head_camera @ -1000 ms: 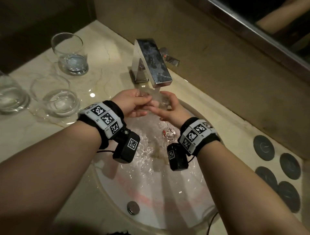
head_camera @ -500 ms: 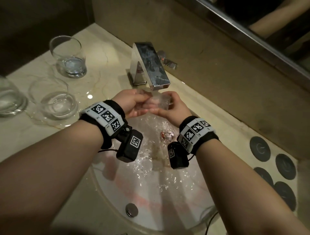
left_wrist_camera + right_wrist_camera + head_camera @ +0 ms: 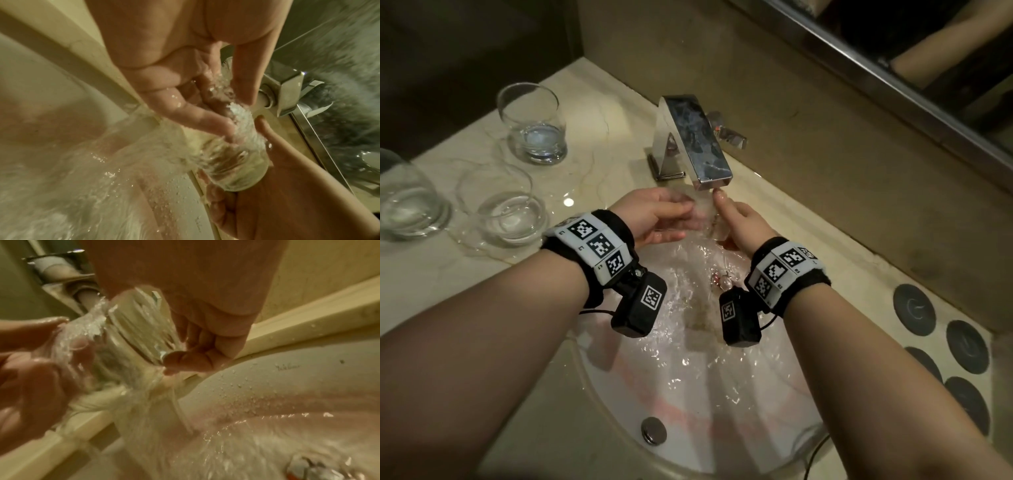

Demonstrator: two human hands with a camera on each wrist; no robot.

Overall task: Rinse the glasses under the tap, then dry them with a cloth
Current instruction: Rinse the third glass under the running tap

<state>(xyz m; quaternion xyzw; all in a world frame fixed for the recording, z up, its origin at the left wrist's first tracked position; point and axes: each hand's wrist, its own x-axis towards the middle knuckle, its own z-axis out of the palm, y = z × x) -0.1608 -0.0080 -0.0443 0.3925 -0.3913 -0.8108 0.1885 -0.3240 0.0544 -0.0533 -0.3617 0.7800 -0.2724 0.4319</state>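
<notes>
Under the running chrome tap (image 3: 693,144) I hold a clear glass (image 3: 707,219) on its side in the stream, over the sink (image 3: 739,431). My left hand (image 3: 678,219) has its fingers (image 3: 205,123) inside the mouth of the glass (image 3: 232,164), thumb outside on the wall. My right hand (image 3: 726,219) grips the thick base, its fingers (image 3: 191,358) curled round the glass (image 3: 133,337). Water foams over the rim and spills into the basin. Three more clear glasses stand on the counter at the left: one at the back (image 3: 534,126), one nearer (image 3: 506,209), one at the frame edge (image 3: 407,202).
The marble counter (image 3: 448,274) is wet around the glasses. Several round black coasters (image 3: 914,308) lie right of the basin. A tiled wall and a mirror edge (image 3: 893,68) rise close behind the tap. The drain (image 3: 722,279) sits below my hands.
Both hands stay under the spout with the glass. My right forefinger has lifted toward the spout end, and my left hand has shifted round the rim.
</notes>
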